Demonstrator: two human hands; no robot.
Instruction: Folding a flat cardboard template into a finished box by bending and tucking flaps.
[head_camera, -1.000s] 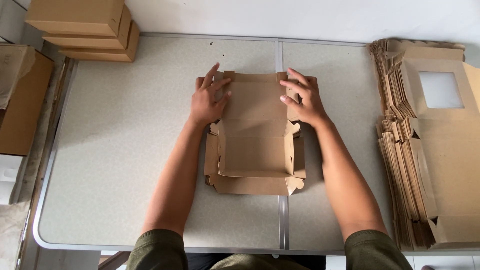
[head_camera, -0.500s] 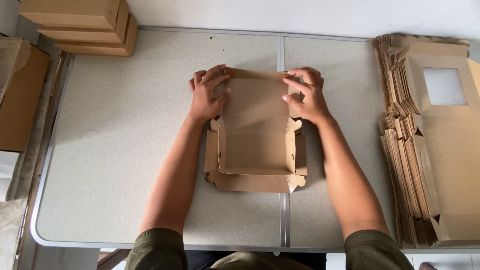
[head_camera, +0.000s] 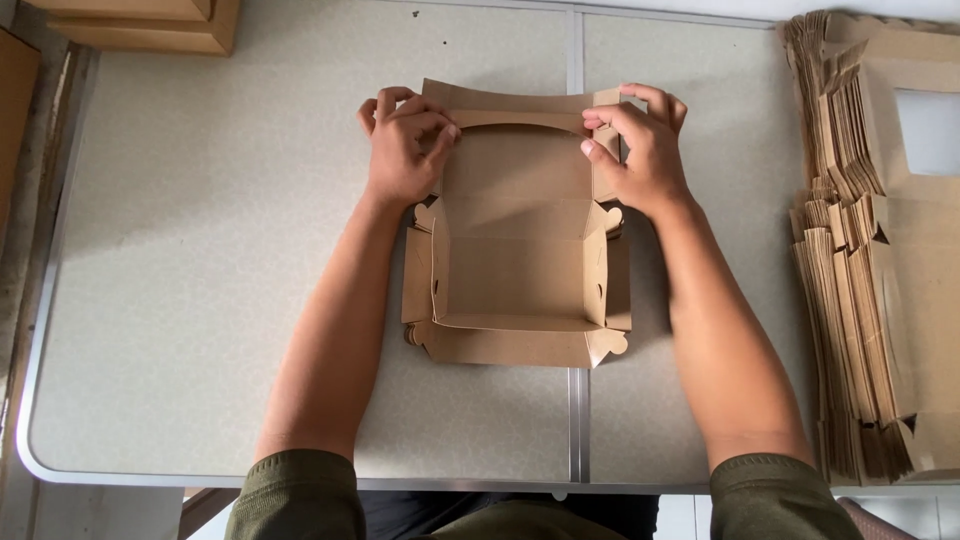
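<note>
Pinching the far flap of the cardboard box (head_camera: 515, 260) at mid-table (head_camera: 200, 250), the left hand (head_camera: 403, 150) and right hand (head_camera: 640, 150) close fingers on its two corners; the flap's long axis runs across, between them, equally near both.

A grey speckled table (head_camera: 200, 300) is carrying a partly folded brown cardboard box (head_camera: 515, 270) at its centre, a stack of flat box blanks (head_camera: 870, 300) lying along its right edge, and finished boxes (head_camera: 150, 25) sitting at its far left corner.
</note>
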